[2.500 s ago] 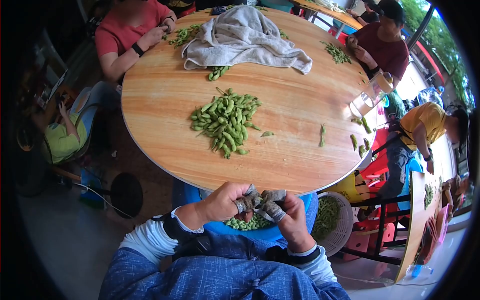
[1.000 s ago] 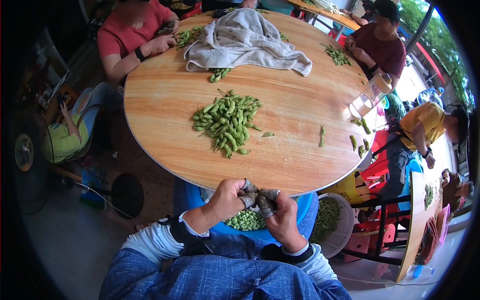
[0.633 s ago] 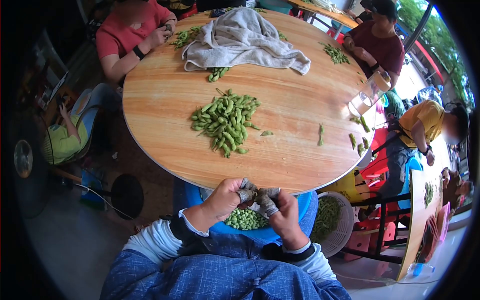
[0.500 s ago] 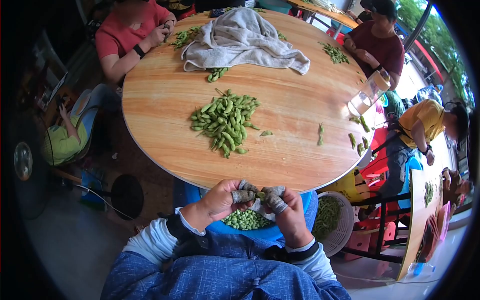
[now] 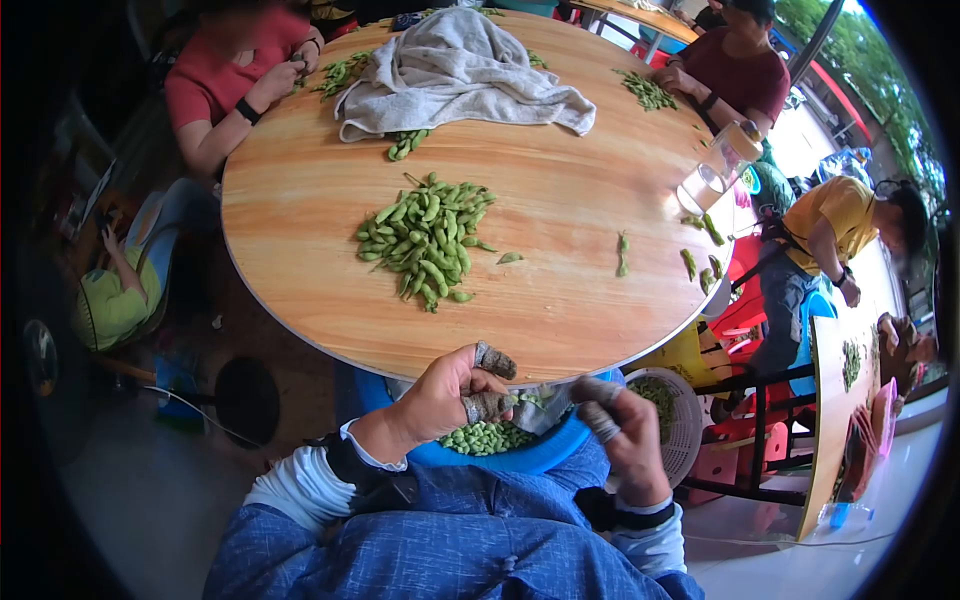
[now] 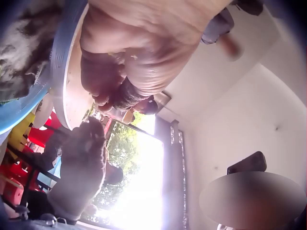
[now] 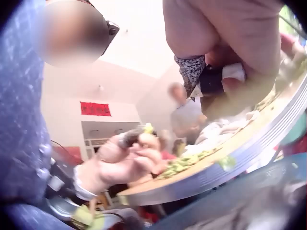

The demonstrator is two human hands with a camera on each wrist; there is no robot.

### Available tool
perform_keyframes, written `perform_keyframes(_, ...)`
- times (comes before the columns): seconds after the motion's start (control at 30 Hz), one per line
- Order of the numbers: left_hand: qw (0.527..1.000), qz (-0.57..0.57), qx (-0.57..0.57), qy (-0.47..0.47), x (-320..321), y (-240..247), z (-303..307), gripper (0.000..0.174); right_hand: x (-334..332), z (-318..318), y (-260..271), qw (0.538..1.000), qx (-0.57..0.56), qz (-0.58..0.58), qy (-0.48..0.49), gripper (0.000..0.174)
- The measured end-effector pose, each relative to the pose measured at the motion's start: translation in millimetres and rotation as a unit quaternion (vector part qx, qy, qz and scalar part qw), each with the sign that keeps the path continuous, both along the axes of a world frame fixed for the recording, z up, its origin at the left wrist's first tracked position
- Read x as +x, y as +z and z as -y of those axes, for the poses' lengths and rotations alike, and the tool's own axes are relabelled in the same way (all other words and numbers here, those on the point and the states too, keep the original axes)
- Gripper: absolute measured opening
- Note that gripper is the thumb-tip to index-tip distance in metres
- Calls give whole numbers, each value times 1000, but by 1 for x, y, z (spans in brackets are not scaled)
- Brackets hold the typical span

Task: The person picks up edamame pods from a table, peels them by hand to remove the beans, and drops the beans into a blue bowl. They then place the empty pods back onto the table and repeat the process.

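Observation:
My left hand (image 5: 435,395), with grey wraps on its digits, is over the blue basin (image 5: 565,445); its fingers curl at a small green piece (image 7: 149,128), which shows at their tips in the right wrist view. My right hand (image 5: 630,440), blurred, stands apart to the right with its fingers loosely extended, and I see nothing in it. Between the hands is a blurred green bit (image 5: 537,397). Shelled green beans (image 5: 485,438) lie in the basin below. A heap of green pods (image 5: 425,235) is on the round wooden table (image 5: 560,310).
A grey cloth (image 5: 460,80) covers part of the table, with more pods around it. A clear bottle (image 5: 715,170) and scattered pods (image 5: 702,265) are at its right side. A white basket (image 5: 685,425) stands right of the basin. Other people sit around.
My hands have come apart: the right one has moved away to the right and the left one's upper wrapped finger has lifted. The view has shifted, so the table sits further left.

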State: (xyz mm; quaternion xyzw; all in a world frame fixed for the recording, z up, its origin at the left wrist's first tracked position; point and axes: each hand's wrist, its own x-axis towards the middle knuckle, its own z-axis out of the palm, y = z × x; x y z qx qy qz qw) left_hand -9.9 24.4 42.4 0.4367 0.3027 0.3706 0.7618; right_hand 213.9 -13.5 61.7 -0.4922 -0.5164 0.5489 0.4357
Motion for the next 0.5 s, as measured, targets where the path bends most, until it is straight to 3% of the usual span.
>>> perform_keyframes(0.13, 994, -84, 74, -9, -3, 7, 2, 36, -32, -4, 5, 989, -23, -79, 122, 25)
perform_keyframes(0.23, 993, -81, 85, 0, -4, 7, 5, 34, -41, -5, 2, 982, -60, -116, 139, 24)
perform_keyframes(0.5, 977, -151, 144, -49, -1, 11, 3, 29, -39, -4, -4, 990, -35, -52, 123, 22)
